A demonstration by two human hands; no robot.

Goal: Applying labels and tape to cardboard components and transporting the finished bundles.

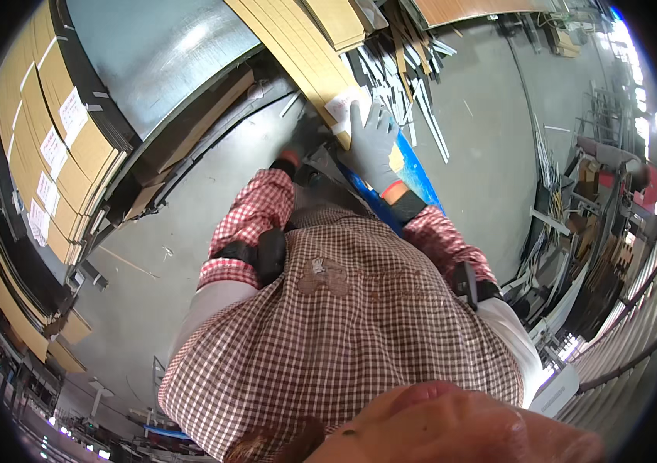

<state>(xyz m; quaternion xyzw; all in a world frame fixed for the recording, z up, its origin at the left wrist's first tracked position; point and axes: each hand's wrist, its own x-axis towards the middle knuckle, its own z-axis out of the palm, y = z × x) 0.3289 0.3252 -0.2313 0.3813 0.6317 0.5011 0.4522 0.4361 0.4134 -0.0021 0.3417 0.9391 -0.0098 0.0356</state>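
Observation:
My right hand (pixel 373 147), in a grey glove, lies over the near end of a long stack of brown cardboard strips (pixel 290 50). Its fingers are stretched out and apart, next to a white paper label (pixel 344 106) on the top strip. To the left of that end, my left hand (pixel 309 137) is low and in shadow. It looks dark and smeared, and its fingers cannot be made out. A blue surface (pixel 417 174) shows under and beside my right wrist.
Labelled stacks of flat cardboard (pixel 74 147) stand at the left, beside a grey metal tabletop (pixel 162 46). Thin white and brown offcuts (pixel 413 77) lie in a heap beyond my right hand. Racks with scrap pieces (pixel 575 208) line the right side.

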